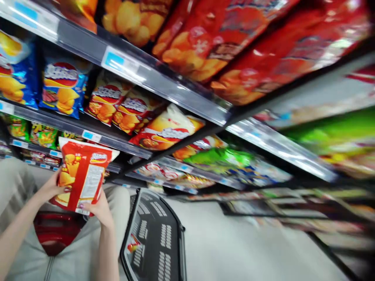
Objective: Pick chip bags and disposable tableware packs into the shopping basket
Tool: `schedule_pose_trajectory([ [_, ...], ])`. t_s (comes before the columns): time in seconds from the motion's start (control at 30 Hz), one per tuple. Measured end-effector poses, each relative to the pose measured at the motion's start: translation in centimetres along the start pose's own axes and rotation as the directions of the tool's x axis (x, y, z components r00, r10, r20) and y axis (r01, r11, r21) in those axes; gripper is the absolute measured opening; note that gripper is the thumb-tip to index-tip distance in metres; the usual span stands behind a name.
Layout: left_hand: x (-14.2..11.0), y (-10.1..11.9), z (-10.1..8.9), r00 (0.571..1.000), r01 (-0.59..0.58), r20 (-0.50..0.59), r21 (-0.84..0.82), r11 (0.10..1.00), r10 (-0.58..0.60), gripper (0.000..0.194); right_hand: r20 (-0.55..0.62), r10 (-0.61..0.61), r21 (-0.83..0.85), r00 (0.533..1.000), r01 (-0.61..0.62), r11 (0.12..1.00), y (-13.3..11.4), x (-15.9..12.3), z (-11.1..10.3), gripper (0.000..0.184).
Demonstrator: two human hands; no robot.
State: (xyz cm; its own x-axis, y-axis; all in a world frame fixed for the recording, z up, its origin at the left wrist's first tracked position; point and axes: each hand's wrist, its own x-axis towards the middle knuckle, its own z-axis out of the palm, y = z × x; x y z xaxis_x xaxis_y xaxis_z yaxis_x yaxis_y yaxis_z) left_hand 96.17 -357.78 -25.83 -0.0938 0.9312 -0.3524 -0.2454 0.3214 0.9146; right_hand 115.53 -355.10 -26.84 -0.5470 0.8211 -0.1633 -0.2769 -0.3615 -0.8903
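Both sides of red snack bag (pixel 78 173) gripped by left hand (pixel 52 190) and right hand (pixel 101 210), apparently keeping printed panel (pixel 92 181) readable.

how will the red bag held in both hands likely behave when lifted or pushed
The red bag is probably light for its size, since it looks like a snack packet. Its flat white top edge suggests thin film that may flex. The chips pictured on it hint that its contents could crush.
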Motion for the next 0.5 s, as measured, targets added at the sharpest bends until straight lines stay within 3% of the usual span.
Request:
schedule_pose_trajectory([
  [0.1,0.3,0.6,-0.4,0.982,-0.061,0.183,0.026,0.998,0.055,0.111,-0.161,-0.013,0.109,0.987,0.031,0.994,0.8,-2.7,-2.7,0.070],
  [0.17,0.8,0.8,-0.4,0.978,-0.036,0.210,0.108,0.993,0.012,0.097,-0.379,0.001,0.173,0.925,0.070,0.982,1.5,-6.0,-6.1,0.068],
  [0.2,1.1,0.9,-0.4,0.985,0.005,0.166,0.183,0.983,-0.036,0.094,-0.515,0.003,0.174,0.857,0.101,0.980,1.8,-7.9,-8.2,0.066],
  [0.27,1.6,0.8,-0.1,0.994,0.092,0.027,0.339,0.936,-0.107,0.099,-0.763,-0.004,0.112,0.646,0.139,0.984,2.2,-11.8,-12.7,0.057],
  [0.33,2.1,0.4,0.2,0.991,0.133,-0.038,0.454,0.881,-0.130,0.106,-0.851,0.008,0.088,0.525,0.128,0.988,2.6,-15.2,-17.2,0.046],
  [0.43,2.8,-0.5,0.4,0.994,0.079,0.023,0.529,0.845,-0.108,0.105,-0.916,0.027,0.080,0.401,0.115,0.990,3.9,-18.8,-22.0,0.039],
  [0.5,3.2,-1.6,0.3,0.991,0.023,0.094,0.558,0.829,-0.091,0.094,-0.926,0.028,0.069,0.376,0.097,0.993,5.3,-20.0,-23.3,0.038],
])
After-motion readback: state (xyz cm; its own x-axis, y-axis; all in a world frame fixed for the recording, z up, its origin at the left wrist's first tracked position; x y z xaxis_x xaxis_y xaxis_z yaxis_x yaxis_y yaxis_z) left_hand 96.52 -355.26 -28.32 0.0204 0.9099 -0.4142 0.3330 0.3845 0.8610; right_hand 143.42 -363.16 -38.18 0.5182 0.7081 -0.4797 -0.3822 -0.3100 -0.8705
